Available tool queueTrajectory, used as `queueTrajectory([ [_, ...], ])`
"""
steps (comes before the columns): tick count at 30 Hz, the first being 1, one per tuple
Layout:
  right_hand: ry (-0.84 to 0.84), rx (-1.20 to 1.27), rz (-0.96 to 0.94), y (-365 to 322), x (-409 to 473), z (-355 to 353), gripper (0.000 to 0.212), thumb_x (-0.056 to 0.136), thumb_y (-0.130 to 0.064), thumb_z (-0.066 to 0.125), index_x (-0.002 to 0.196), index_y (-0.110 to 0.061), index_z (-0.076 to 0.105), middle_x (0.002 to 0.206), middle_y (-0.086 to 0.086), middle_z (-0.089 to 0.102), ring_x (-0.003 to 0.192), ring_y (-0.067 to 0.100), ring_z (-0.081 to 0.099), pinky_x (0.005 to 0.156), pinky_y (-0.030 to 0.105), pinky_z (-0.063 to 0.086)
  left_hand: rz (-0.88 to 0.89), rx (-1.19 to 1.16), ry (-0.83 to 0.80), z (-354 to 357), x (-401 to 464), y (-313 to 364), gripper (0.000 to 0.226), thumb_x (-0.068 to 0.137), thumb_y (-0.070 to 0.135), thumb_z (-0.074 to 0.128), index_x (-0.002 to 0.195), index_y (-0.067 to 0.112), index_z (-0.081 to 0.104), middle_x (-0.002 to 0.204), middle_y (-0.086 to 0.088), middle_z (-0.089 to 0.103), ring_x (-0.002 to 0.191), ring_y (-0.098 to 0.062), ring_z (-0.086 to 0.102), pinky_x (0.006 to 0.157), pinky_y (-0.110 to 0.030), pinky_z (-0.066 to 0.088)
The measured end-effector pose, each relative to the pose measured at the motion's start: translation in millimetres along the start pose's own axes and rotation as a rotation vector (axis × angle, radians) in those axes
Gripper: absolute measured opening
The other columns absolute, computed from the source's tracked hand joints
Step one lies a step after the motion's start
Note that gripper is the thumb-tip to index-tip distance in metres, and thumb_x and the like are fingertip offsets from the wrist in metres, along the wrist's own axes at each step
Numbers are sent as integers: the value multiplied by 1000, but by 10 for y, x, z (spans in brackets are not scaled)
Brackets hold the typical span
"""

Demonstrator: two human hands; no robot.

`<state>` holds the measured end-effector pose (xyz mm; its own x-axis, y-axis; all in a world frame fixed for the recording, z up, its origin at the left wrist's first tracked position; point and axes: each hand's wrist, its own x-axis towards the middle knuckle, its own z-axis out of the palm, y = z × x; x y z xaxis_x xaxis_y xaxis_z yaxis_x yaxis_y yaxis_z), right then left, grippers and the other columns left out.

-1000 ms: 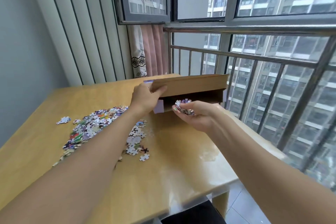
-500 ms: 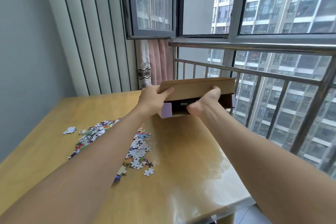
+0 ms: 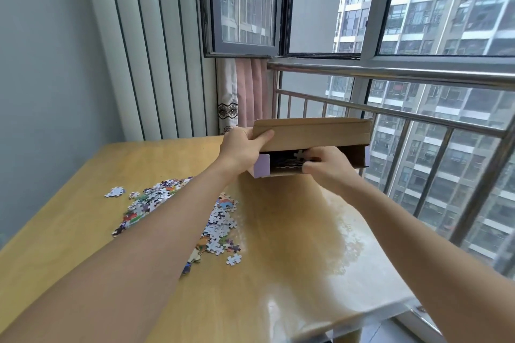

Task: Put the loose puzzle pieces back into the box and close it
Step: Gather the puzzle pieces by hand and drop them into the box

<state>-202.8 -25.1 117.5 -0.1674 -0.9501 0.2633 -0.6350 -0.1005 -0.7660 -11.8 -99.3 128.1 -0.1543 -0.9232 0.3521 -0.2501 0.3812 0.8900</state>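
Holding up the flap of the flat brown cardboard box (image 3: 312, 133), the left hand (image 3: 241, 147) grips its corner, thumb on the flap, evidently to keep the mouth open. The right hand (image 3: 324, 166), fingers curled at the opening, appears to pinch a few pieces; its exact hold cannot be told. A scatter of loose multicoloured puzzle pieces (image 3: 214, 228) lies near on the glossy yellow wooden table (image 3: 278, 273), beside a steel window railing (image 3: 418, 117) and pink curtain (image 3: 250, 92).
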Motion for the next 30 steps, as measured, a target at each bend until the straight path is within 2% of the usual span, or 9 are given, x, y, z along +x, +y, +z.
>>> queueTrajectory([
  [3,-55,-625,-269,77,-50,6,45,86,-27,73,130,-21,65,121,-1,67,105,19,62,82,29,52,-38,-58,14,20,16,25,11,90,46,71,89,37,76,99,16,76,102,-10,68,100,-36,52],
  [5,76,-828,-388,105,-1,-6,26,93,-19,64,118,-23,72,111,0,71,99,23,65,68,26,46,-54,-95,23,19,22,55,16,91,45,70,92,31,77,100,12,77,102,-10,69,100,-34,52],
  [10,374,-689,-626,123,183,-122,11,87,-6,70,87,-16,75,83,1,74,76,29,69,62,33,52,63,-159,115,-29,73,247,28,98,41,60,89,20,75,94,4,76,90,-11,64,85,-26,49],
  [12,370,-658,-615,57,181,-139,11,89,-9,70,84,-16,76,77,2,72,70,30,68,57,28,43,72,-149,127,-49,83,292,27,98,41,61,83,23,74,89,8,74,89,-11,64,85,-26,48],
  [15,374,-626,-641,8,190,-180,11,91,-11,69,86,-17,78,79,1,74,72,28,68,61,26,37,66,-172,138,-63,91,260,38,96,44,63,86,9,76,88,-7,74,81,-13,58,81,-30,46],
  [19,270,-727,-520,55,207,-176,14,92,-17,66,85,-21,78,84,-2,74,74,29,66,58,28,36,-8,-117,59,-30,45,142,30,95,47,63,84,20,69,88,5,63,79,-12,53,86,-25,46],
  [24,12,-877,-412,101,109,-81,10,90,-18,68,87,-26,74,80,-5,67,70,19,59,56,27,41,-64,-37,26,103,-127,-62,25,93,39,68,86,19,81,90,7,77,92,-13,68,85,-27,53],
  [28,-187,-607,-427,3,-18,96,4,78,-26,79,76,-25,76,69,-11,70,65,11,63,60,29,53,-101,111,-7,267,-284,-303,45,89,40,70,70,-1,67,66,-11,67,61,-14,52,63,-28,43],
  [30,-208,-478,-440,-112,-103,185,8,77,-31,78,74,-23,77,66,-6,70,63,14,61,58,30,52,-187,149,-92,304,-370,-443,54,90,36,71,49,10,47,45,0,43,47,-10,33,51,-23,30],
])
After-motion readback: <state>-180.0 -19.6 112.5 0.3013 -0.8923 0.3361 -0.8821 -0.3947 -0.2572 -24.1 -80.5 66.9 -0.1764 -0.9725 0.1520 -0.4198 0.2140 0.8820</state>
